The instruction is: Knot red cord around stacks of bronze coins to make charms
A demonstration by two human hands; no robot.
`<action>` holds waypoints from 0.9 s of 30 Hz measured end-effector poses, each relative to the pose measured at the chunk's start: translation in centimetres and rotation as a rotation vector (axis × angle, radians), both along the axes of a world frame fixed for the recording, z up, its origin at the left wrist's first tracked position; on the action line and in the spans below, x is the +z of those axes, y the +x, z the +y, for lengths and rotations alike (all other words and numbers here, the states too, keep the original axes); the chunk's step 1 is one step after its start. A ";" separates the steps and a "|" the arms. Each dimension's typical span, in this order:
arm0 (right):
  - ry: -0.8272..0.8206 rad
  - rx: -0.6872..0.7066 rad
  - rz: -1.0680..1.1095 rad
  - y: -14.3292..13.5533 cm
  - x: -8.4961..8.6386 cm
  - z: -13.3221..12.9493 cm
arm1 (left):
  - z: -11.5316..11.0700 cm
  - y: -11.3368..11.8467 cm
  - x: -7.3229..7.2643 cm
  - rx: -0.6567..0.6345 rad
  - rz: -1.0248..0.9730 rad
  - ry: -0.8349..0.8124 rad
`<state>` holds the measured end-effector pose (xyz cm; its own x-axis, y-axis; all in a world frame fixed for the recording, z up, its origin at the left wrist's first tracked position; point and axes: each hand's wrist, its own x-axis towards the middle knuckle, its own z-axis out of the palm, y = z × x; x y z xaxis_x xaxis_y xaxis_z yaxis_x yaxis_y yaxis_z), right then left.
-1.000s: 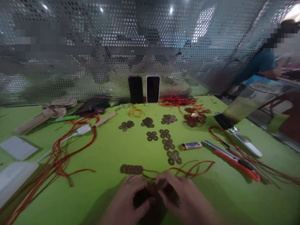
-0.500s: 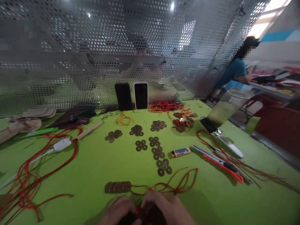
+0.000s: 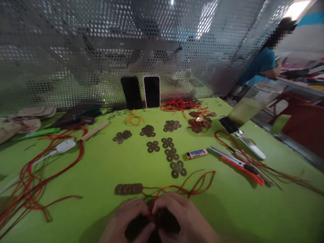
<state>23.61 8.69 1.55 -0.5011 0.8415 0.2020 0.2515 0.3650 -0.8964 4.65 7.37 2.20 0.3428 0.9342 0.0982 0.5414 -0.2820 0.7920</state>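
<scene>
My left hand (image 3: 128, 217) and my right hand (image 3: 178, 212) meet at the bottom centre, fingers pinched together on a red cord (image 3: 153, 202). Dark shapes under the fingers are too dim to make out. Just beyond them lies a row of overlapping coins (image 3: 128, 189) on a red cord, whose loops (image 3: 199, 185) spread to the right. Several small clusters of round coins (image 3: 153, 146) rest on the green table (image 3: 101, 175) farther back.
Red cords and a white plug (image 3: 65, 145) lie left. Two phones (image 3: 152, 91) lean on the mesh. At right are a lighter (image 3: 196, 154), a cutter (image 3: 235, 162), a brush (image 3: 243, 138) and a tilted jar (image 3: 249, 104). A person (image 3: 263, 64) sits beyond.
The view has tilted down, so the table things appear higher. Both hands show more fully, and red cord now rises between their fingers.
</scene>
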 end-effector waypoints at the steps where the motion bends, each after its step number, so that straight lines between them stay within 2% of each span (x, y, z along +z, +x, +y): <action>1: 0.010 0.005 -0.011 0.0 -0.1 -0.1 | 0.0 0.1 0.3 -0.005 -0.011 -0.004; 8: 0.032 0.020 -0.120 0.8 0.4 -0.6 | -0.1 0.6 1.2 -0.039 -0.069 -0.012; 14: 0.241 0.007 -0.195 0.9 0.6 -0.4 | -0.1 0.6 1.2 -0.023 -0.111 0.052; 17: 0.293 0.015 -0.230 1.0 0.6 -0.2 | -0.1 0.5 1.1 -0.044 -0.121 0.058; 20: 0.249 0.025 -0.230 1.3 0.6 0.1 | 0.0 0.3 1.1 -0.041 -0.092 0.069; 27: -0.005 0.083 -0.187 2.6 1.3 1.0 | 0.5 -0.1 1.0 -0.046 -0.017 0.154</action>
